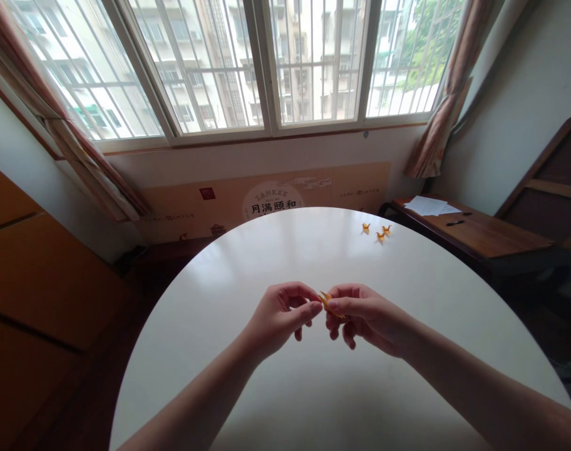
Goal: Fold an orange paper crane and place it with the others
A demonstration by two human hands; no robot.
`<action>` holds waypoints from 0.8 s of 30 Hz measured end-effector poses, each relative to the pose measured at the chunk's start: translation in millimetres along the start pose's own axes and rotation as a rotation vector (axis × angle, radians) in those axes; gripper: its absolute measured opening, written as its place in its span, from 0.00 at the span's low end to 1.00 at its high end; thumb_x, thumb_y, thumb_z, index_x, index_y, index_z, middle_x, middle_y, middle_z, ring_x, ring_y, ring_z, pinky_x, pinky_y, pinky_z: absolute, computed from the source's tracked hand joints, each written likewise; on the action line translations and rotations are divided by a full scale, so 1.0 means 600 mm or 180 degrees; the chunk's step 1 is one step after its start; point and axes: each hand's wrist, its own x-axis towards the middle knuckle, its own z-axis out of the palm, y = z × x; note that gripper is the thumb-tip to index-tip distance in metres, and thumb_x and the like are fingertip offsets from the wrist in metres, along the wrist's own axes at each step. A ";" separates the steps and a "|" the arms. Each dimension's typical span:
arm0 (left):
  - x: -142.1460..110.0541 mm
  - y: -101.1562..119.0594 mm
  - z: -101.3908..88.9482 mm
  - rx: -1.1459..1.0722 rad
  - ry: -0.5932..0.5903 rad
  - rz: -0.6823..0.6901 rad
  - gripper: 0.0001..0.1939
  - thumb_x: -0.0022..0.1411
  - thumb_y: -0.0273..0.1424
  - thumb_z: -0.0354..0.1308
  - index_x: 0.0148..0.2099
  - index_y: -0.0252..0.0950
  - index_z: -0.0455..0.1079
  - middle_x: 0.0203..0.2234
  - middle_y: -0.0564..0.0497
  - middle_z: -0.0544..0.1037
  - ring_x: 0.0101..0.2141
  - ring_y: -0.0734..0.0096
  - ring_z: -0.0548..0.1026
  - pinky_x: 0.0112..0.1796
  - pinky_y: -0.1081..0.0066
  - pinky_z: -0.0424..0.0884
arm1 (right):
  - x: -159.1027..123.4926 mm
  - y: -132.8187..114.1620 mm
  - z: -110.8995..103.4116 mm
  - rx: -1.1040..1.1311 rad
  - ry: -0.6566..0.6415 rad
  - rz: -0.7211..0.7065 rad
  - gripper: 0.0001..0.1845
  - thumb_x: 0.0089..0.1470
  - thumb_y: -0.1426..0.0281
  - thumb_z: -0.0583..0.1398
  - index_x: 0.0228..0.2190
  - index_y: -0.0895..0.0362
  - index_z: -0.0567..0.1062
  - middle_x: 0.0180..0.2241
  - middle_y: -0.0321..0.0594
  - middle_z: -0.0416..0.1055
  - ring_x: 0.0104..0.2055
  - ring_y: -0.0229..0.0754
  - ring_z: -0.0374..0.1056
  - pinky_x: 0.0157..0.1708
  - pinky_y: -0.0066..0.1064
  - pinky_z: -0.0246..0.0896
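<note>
A small orange-yellow origami crane (325, 300), pointed at its upper end, is held above the white round table (210, 351). My right hand (360, 313) pinches its body between thumb and forefinger, the other fingers curled loosely below. From the other side, the thumb and forefinger of my left hand (285, 313) close on its left tip. Part of the folded paper is hidden behind my right fingers. Farther back on the tabletop stand three similar paper cranes, one crane (365, 228) a little apart from the crane (380, 237) and the crane (386, 230).
Beyond the table's right edge is a wooden side table (496, 232) with white papers (429, 205) and a dark pen (455, 223). A wooden chair back (548, 169) rises at right. Barred windows (313, 69) and a printed panel (182, 203) lie ahead; an orange cabinet (36, 269) stands left.
</note>
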 end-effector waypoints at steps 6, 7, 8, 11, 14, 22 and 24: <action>0.000 -0.002 0.000 -0.0206 0.0026 -0.0049 0.17 0.53 0.41 0.69 0.33 0.29 0.74 0.20 0.52 0.72 0.21 0.77 0.68 0.15 0.81 0.65 | 0.002 0.006 0.002 0.0202 -0.0137 0.0064 0.17 0.50 0.61 0.69 0.30 0.62 0.73 0.25 0.39 0.73 0.25 0.36 0.71 0.17 0.20 0.62; 0.000 -0.002 0.001 -0.0242 0.0035 -0.0082 0.18 0.52 0.41 0.69 0.33 0.30 0.74 0.19 0.53 0.72 0.20 0.77 0.68 0.15 0.81 0.65 | 0.002 0.007 0.002 0.0241 -0.0160 0.0068 0.17 0.50 0.62 0.69 0.30 0.62 0.73 0.25 0.39 0.72 0.25 0.36 0.71 0.17 0.20 0.62; 0.001 -0.003 0.001 -0.0279 0.0037 -0.0113 0.18 0.52 0.41 0.69 0.33 0.30 0.75 0.18 0.53 0.71 0.19 0.78 0.67 0.15 0.81 0.64 | 0.002 0.008 0.002 0.0280 -0.0181 0.0074 0.16 0.50 0.62 0.69 0.30 0.62 0.73 0.25 0.39 0.72 0.25 0.36 0.71 0.16 0.19 0.62; 0.002 -0.004 0.002 -0.0391 0.0017 -0.0171 0.18 0.51 0.42 0.70 0.32 0.30 0.75 0.17 0.54 0.70 0.18 0.79 0.66 0.13 0.81 0.63 | 0.002 0.009 0.001 0.0386 -0.0239 0.0110 0.16 0.51 0.63 0.68 0.30 0.62 0.73 0.24 0.38 0.72 0.24 0.35 0.71 0.16 0.19 0.62; 0.003 -0.005 0.002 -0.0417 -0.0012 -0.0193 0.18 0.51 0.43 0.70 0.32 0.31 0.75 0.17 0.54 0.70 0.17 0.79 0.65 0.13 0.81 0.62 | 0.002 0.009 -0.001 0.0428 -0.0307 0.0190 0.16 0.51 0.63 0.68 0.30 0.62 0.72 0.24 0.37 0.72 0.24 0.35 0.71 0.16 0.19 0.62; 0.003 -0.009 -0.001 -0.0392 -0.0062 -0.0178 0.17 0.52 0.41 0.69 0.33 0.30 0.75 0.17 0.53 0.71 0.18 0.78 0.66 0.14 0.81 0.63 | 0.004 0.011 -0.006 0.0311 -0.0295 0.0201 0.15 0.49 0.63 0.68 0.29 0.61 0.71 0.23 0.37 0.71 0.24 0.37 0.71 0.17 0.21 0.62; 0.003 -0.008 -0.001 -0.0406 -0.0088 -0.0172 0.16 0.52 0.40 0.69 0.33 0.30 0.75 0.17 0.54 0.71 0.18 0.78 0.66 0.14 0.81 0.63 | 0.005 0.010 -0.005 0.0221 -0.0219 0.0141 0.15 0.49 0.63 0.68 0.29 0.60 0.71 0.22 0.37 0.72 0.23 0.37 0.71 0.16 0.21 0.61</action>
